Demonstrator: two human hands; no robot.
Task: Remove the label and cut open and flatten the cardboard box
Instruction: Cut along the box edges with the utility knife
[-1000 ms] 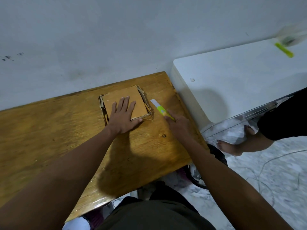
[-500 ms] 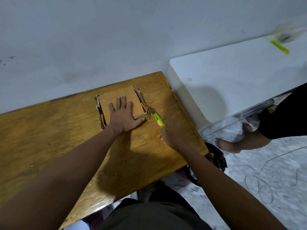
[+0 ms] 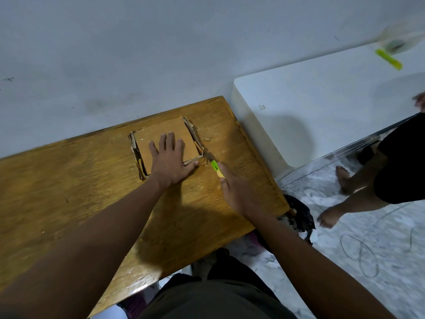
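Cardboard box [image 3: 161, 137] lies squashed low on the wooden table [image 3: 69, 192], near its far edge by the wall, because your left hand [image 3: 171, 161] presses flat on top with straight, spread fingers. That keeps the panels from sliding while you cut. Just to the right of that pressing palm, at the box's near right corner, your right hand [image 3: 232, 187] is clenched around the green utility knife [image 3: 215, 168], its tip aimed at the corner seam; I judge you are slitting that edge so the walls can fold out. Your thumb sits close to the blade's line, so mind it. Beyond the knife hand stands a white cabinet [image 3: 322, 100], and another person's bare legs [image 3: 354, 192] are on the floor.
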